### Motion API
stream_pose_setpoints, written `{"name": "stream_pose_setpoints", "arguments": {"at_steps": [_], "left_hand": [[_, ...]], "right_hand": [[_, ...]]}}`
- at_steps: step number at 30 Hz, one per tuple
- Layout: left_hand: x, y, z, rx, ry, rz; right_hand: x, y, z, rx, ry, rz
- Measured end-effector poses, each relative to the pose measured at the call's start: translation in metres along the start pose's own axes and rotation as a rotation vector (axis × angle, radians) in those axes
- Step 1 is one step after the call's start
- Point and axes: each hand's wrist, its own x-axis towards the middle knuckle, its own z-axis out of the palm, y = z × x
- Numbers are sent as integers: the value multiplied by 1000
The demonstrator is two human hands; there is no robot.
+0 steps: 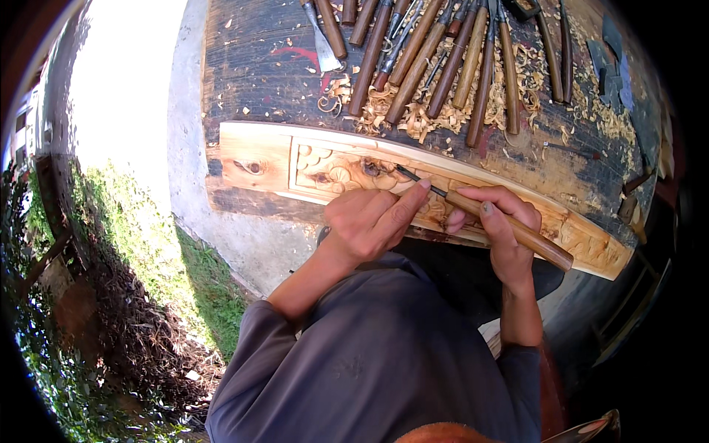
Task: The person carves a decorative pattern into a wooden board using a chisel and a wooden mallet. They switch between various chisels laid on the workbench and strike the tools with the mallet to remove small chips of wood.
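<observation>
Dark shirt (384,362) is nearest; right fingers (499,225) grasp the chisel (543,245), left fingers (399,214) its shaft; nearby knot (371,167) may cause slipping.

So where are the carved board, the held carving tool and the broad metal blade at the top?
Carved board (343,171), head view: carved left part.
Held carving tool (544,247), head view: wooden handle.
Broad metal blade (325,53), head view: blade's middle.

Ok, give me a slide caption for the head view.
Left hand and right hand hold a wooden-handled carving tool over a carved board, tools and shavings beyond.
</observation>
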Motion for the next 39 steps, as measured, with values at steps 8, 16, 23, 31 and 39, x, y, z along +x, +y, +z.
{"name": "stream_pose_setpoints", "arguments": {"at_steps": [8, 16, 23, 31, 39], "left_hand": [[-18, -22, -32, 171, 2, 55], [9, -60, -67, 306, -399, 1], [4, -44, -31, 184, -294, 52], [13, 23, 29, 112, -251, 52], [29, 39, 25, -207, -405, 477]], "right_hand": [[-27, 21, -3, -34, 194, -268], [-60, 39, -13, -26, 308, -314], [-88, 38, -14, -256, 306, -479], [-110, 20, -4, -661, 301, -563], [-115, 22, 22, -744, 484, -531]]}}
